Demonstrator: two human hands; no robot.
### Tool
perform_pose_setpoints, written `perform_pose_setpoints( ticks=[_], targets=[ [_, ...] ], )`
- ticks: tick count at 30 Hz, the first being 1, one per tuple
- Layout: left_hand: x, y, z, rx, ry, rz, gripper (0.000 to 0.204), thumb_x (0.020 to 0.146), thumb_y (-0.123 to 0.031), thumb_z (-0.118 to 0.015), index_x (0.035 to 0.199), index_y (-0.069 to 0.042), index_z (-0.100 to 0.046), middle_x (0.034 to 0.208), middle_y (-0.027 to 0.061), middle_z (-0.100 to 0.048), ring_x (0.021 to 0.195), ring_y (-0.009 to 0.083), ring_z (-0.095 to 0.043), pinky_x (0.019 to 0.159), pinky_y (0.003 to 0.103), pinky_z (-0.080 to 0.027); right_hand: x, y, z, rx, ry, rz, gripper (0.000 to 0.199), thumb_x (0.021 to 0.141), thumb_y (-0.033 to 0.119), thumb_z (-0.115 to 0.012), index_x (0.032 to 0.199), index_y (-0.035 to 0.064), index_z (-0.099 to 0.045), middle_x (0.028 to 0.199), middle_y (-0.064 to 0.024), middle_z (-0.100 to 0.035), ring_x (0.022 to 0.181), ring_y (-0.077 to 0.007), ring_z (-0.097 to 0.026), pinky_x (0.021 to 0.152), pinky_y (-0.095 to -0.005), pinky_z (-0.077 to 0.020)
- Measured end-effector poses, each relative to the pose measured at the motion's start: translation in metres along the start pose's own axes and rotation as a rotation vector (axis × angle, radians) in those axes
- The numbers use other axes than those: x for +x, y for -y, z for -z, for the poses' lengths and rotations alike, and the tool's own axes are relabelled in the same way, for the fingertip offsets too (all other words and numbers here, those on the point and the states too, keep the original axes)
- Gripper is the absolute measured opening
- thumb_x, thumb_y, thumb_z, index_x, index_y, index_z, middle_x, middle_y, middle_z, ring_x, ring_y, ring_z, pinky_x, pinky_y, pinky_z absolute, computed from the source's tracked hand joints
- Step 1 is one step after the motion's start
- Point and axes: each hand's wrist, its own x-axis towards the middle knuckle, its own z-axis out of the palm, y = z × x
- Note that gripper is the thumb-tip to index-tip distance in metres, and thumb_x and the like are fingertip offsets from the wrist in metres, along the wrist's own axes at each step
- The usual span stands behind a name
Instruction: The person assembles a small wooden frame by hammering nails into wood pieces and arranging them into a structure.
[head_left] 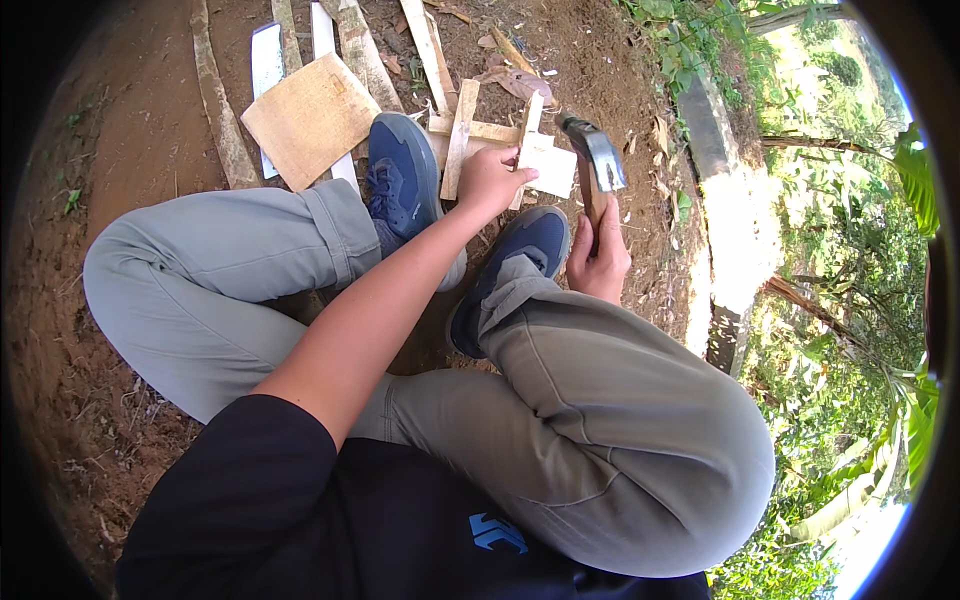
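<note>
My right hand (602, 262) is wrapped round the wooden handle of a hammer (600, 160), its metal head raised above the ground just right of some joined wood. That wood is a small assembly of pale wooden strips (461, 130), crossed over one another beyond my shoes. At its right end my left hand (488, 184) grips a short upright wooden strip (531, 118), fingers closed round it. A pale flat piece (552, 170) lies beside those fingertips, partly in bright sun. Whether a nail is under the fingers cannot be made out.
Left of the assembly, a square wooden board (310, 120) rests across several long strips (220, 100). My blue shoes (403, 170) flank the work closely. Bare brown soil (130, 170) with dry leaves surrounds it. A low concrete edge (708, 120) and green plants stand at the right.
</note>
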Motion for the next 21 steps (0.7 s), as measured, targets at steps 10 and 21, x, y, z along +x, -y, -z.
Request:
perform_pose_setpoints(
  ticks=[10, 21],
  targets=[
    [0.003, 0.003, -0.002, -0.011, -0.015, 0.011, 0.047, 0.078, -0.033, -0.087, 0.115, -0.006, -0.077, 0.098, 0.0159, -0.078, 0.087, 0.0289, -0.075, 0.080, 0.039, -0.057, -0.006, 0.000, -0.005, -0.068, 0.130, -0.078, 0.047, 0.100, 0.010, -0.063, 0.144, -0.0001, -0.051, 0.109, -0.0269, -0.071, 0.085, -0.0433, -0.073, 0.069, -0.0490, -0.0601],
    [0.006, 0.006, -0.004, 0.017, 0.027, 0.055, 0.051, 0.077, -0.034, -0.087, 0.119, -0.006, -0.076, 0.107, 0.0169, -0.077, 0.095, 0.0299, -0.075, 0.085, 0.040, -0.057, 0.009, 0.007, -0.001, -0.064, 0.154, -0.076, 0.047, 0.097, 0.006, -0.067, 0.140, -0.0069, -0.054, 0.109, -0.0300, -0.072, 0.096, -0.0415, -0.075, 0.079, -0.0436, -0.0592]
  ],
)
